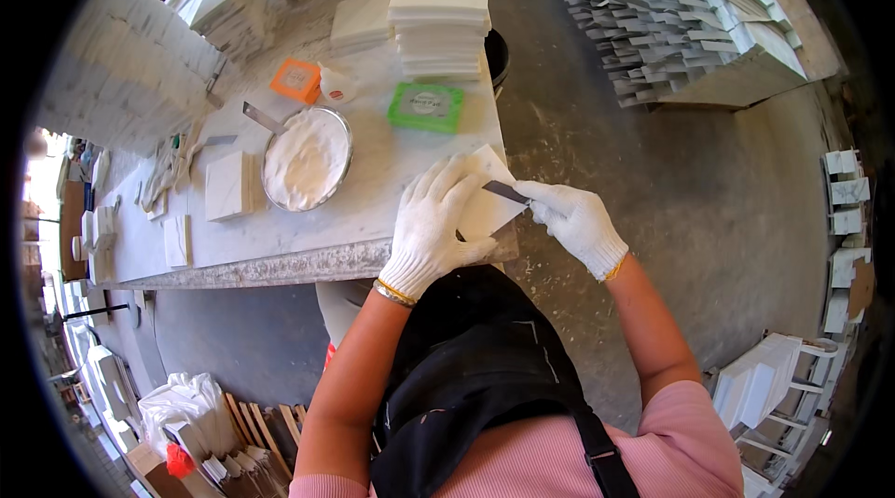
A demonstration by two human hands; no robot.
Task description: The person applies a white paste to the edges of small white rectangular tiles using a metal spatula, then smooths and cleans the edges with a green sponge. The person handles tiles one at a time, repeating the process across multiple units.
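White tile (486,211) located at table (368,172) corner, partly covered by left hand (431,218); fingers extended, underside grip cannot be told. Dark flat blade (504,191) held by right hand (571,220), rear end hidden by glove; blade-tile contact not discernible.

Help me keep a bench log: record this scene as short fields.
Left hand: white-gloved, resting on white tile
Right hand: white-gloved, holding flat dark blade over tile
Bowl: holds white paste, metal strip leaning in it
Beyond left hand: green pack
Farther back: orange pack, tall stack of white slabs
Surface: pale stone tabletop
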